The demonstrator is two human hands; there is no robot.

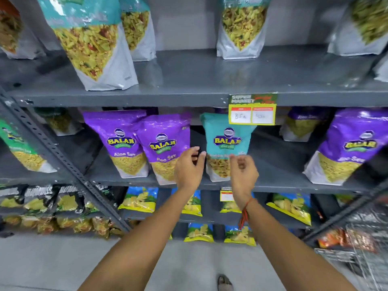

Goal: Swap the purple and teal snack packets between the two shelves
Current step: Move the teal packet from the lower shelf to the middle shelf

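On the middle shelf (273, 183) a teal packet (227, 141) stands upright between purple packets: two on its left (117, 141) (165, 143) and one at the far right (348, 148). The upper shelf (189, 97) carries teal-topped packets (90, 40) (241, 26). My left hand (189, 166) hovers in front of the gap just left of the teal packet, fingers apart, empty. My right hand (243, 171) is in front of the teal packet's lower right, fingers loosely curled, holding nothing.
A yellow price tag (252, 110) hangs from the upper shelf edge over the teal packet's top. A slanted metal brace (63, 156) crosses the left side. Blue and yellow chip bags (140, 198) fill lower shelves. A wire basket (357, 253) stands lower right.
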